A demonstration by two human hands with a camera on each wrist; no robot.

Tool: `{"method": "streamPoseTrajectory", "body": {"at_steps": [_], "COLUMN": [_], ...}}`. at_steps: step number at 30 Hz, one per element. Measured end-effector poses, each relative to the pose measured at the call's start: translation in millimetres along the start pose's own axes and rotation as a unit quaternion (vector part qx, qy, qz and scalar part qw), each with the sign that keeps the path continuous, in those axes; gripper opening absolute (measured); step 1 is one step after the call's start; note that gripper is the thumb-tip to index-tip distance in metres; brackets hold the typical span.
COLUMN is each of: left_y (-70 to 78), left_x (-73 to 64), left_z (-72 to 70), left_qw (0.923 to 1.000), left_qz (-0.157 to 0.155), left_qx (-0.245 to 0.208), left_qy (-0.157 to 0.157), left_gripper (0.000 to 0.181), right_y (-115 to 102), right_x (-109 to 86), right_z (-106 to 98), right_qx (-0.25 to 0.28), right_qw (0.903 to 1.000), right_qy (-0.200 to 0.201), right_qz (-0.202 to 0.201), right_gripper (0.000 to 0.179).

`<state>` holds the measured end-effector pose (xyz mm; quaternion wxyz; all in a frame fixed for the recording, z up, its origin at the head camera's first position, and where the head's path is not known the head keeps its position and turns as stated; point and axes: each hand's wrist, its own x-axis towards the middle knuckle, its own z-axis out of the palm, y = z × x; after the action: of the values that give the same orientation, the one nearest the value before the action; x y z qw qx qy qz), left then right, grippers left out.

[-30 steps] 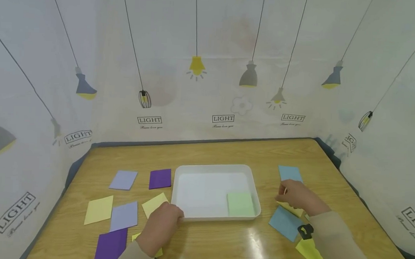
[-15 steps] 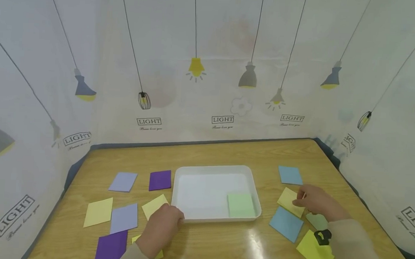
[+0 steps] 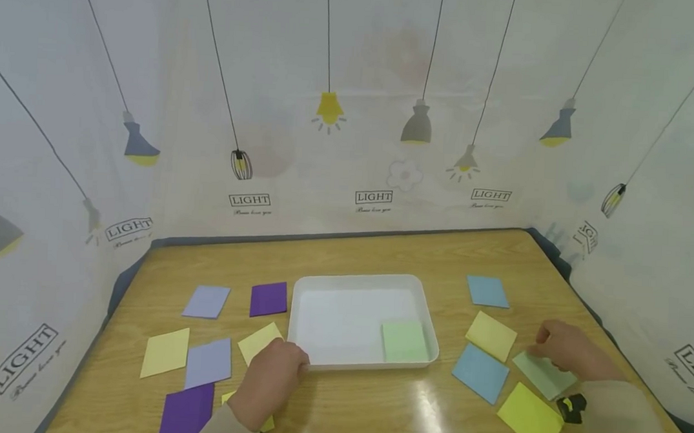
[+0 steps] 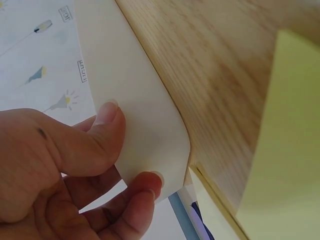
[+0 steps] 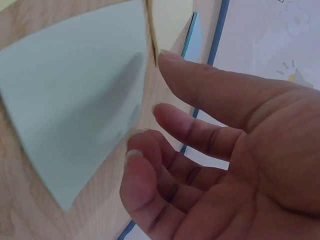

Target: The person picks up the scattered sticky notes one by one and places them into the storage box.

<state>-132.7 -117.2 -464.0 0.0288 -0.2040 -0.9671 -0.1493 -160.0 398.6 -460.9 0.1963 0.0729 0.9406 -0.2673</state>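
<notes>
My left hand (image 3: 273, 378) grips the front left corner of a white plastic tray (image 3: 336, 322). In the left wrist view, thumb and fingertips lie on either side of the tray wall (image 4: 150, 115). Inside the tray, a light green sticky note (image 3: 403, 342) sits at the front right corner. On the right, my right hand (image 3: 574, 352) is over a grey-green sticky note (image 3: 543, 373). The right wrist view shows thumb and fingers apart and loosely bent, holding nothing, beside the green note (image 5: 75, 90).
Right of the tray lie blue notes (image 3: 481, 373) (image 3: 488, 292), a pale yellow note (image 3: 491, 336) and a bright yellow note (image 3: 530, 418). At left are purple (image 3: 269, 299), lilac (image 3: 209, 363) and yellow (image 3: 165, 352) notes. A lamp-print cloth (image 3: 325, 177) walls the wooden table (image 3: 373, 411).
My right hand has moved from the pale yellow note rightward to the green note, leaving the yellow one lying flatter on the table. The left hand stays on the tray.
</notes>
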Motion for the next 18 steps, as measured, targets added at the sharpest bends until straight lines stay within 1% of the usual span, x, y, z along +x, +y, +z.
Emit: {"method": "streamPoseTrajectory", "body": {"at_steps": [5,10,14,18], "left_y": [-0.6,-1.6,-1.0,0.3], "left_x": [1.0,1.1,0.9,0.6], "left_z": [0.0,0.4,-0.4,-1.7], "left_qw": [1.0000,1.0000,0.9999,0.9999], "left_qz": [0.002,0.000,0.005,0.002], "left_qx": [-0.003,-0.003,-0.008,-0.012], "left_qy": [-0.001,0.000,0.008,0.002], "left_gripper": [0.052,0.052,0.052,0.053], "right_y": [7.5,11.8,13.2,13.1], "right_x": [0.1,1.9,3.0,3.9], "right_z": [-2.1,0.1,3.1,5.5], "right_qx": [-0.023,-0.040,-0.044,-0.058], "right_qw": [0.9994,0.9986,0.9984,0.9973], "right_qy": [-0.018,-0.025,-0.015,-0.008], "right_qz": [0.020,0.023,0.033,0.045], "right_gripper": [0.060,0.078,0.077,0.073]}}
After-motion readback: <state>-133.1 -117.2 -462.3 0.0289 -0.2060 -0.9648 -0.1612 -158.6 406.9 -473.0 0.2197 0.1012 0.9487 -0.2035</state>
